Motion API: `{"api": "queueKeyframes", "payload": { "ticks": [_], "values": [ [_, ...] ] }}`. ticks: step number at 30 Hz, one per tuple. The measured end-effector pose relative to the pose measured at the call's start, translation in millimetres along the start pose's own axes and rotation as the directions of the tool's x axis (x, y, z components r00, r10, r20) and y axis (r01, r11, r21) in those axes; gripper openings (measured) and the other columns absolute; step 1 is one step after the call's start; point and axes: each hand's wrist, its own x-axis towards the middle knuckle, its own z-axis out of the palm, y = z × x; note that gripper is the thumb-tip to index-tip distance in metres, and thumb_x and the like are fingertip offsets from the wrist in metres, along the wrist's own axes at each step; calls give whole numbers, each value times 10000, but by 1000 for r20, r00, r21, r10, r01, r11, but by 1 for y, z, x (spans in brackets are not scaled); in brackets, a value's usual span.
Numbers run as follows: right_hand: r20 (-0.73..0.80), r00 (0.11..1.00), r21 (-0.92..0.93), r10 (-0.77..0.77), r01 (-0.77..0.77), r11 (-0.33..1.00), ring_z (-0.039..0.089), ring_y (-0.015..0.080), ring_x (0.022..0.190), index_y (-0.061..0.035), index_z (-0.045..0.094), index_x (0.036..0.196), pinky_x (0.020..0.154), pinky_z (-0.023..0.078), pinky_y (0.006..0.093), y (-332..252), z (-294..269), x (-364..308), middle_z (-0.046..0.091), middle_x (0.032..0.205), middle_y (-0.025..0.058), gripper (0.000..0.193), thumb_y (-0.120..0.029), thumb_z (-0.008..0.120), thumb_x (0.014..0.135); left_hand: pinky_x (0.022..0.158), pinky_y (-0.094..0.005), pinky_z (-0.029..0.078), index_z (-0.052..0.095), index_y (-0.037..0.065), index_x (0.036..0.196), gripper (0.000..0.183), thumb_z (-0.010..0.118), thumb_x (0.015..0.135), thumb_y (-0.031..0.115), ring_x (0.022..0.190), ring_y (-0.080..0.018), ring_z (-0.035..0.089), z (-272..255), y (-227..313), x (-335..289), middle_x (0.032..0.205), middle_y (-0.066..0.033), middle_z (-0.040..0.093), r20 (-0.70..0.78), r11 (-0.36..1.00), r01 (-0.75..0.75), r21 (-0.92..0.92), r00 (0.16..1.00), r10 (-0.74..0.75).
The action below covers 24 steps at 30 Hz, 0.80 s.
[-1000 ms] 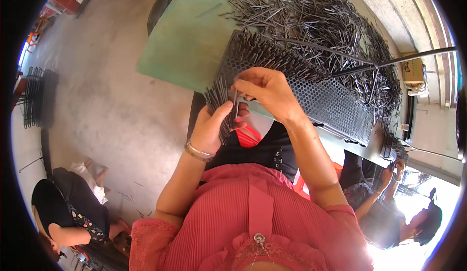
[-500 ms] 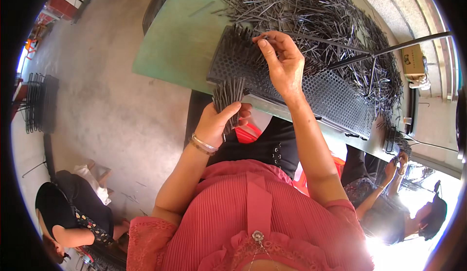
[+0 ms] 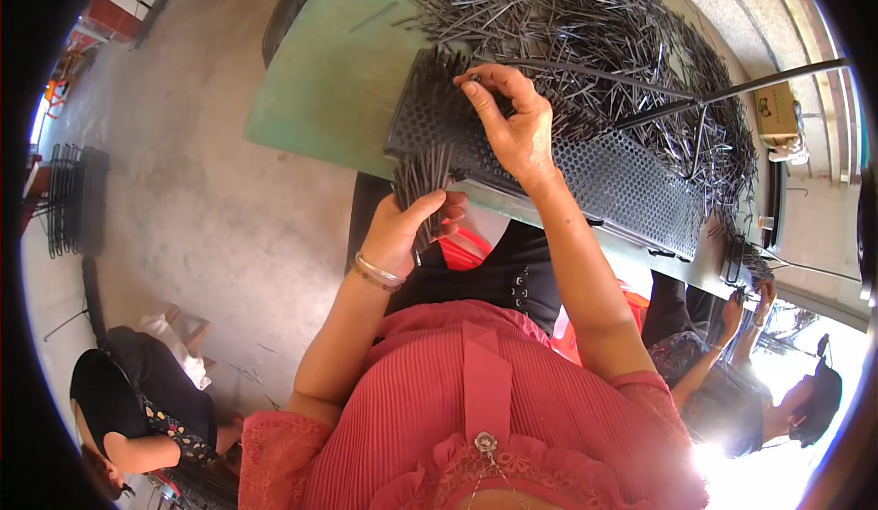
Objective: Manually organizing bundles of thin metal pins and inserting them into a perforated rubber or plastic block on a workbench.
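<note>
A bundle of thin dark rods (image 3: 423, 173) is gripped in my left hand (image 3: 402, 226), thumb across it and the far ends fanning out. My right hand (image 3: 519, 124) is held over a dark perforated tray (image 3: 422, 130), thumb and forefinger pinched together at the row of rods (image 3: 441, 75) standing in its holes. A small dark bit shows at those fingertips, probably the end of a rod, but I cannot make it out. The tray's right part (image 3: 631, 190) shows bare holes.
A large heap of loose rods (image 3: 585, 25) covers the far side of the green table (image 3: 320, 71). A dark metal bar (image 3: 768, 82) crosses above at the right. One person (image 3: 732, 391) works at the right end; another (image 3: 137, 409) is at the lower left. A cardboard box (image 3: 776, 112) stands far right.
My right hand has shifted slightly left along the tray, still pinched. The left hand with the bundle has moved a little left and stays closed.
</note>
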Motion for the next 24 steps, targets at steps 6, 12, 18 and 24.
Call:
{"api": "queueKeyframes", "payload": {
  "ticks": [6, 12, 18, 24],
  "values": [
    [63, 961, -308, -269, 276, 911, 616, 194, 879, -66, 679, 931, 828, 404, 325, -10, -1, -2, 682, 922, 36, 169, -61, 691, 763, 661, -283, 536, 572, 10, 1084, 253, 607, 871, 142, 793, -161, 639, -1, 0, 0, 932, -114, 667, -25, 999, -15, 47, 1000, 16],
    [6, 943, -368, -333, 311, 876, 603, 215, 915, -57, 686, 917, 832, 417, 328, -14, -3, -9, 665, 976, 55, 168, -35, 690, 751, 668, -298, 529, 573, -4, 1069, 242, 604, 870, 131, 800, -178, 633, 1, -1, -1, 927, -123, 665, -12, 997, -36, 63, 999, 37],
    [100, 925, 58, 366, -373, 926, 616, 132, 760, 28, 659, 969, 675, 492, 260, -48, -28, -26, 665, 842, 78, 220, -138, 687, 827, 669, -299, 530, 557, -18, 1087, 252, 585, 888, 135, 805, -184, 634, 18, 4, -7, 929, -135, 662, 68, 987, -133, 85, 990, 127],
    [327, 768, 198, 550, -625, 755, 556, 46, 723, 43, 657, 922, 635, 458, 211, -40, -34, -44, 649, 797, 22, 202, -144, 673, 845, 690, -305, 539, 560, -28, 1094, 251, 566, 902, 134, 810, -195, 646, 30, -3, -3, 948, -146, 659, 122, 980, -141, 143, 985, 124]
  ]
}}
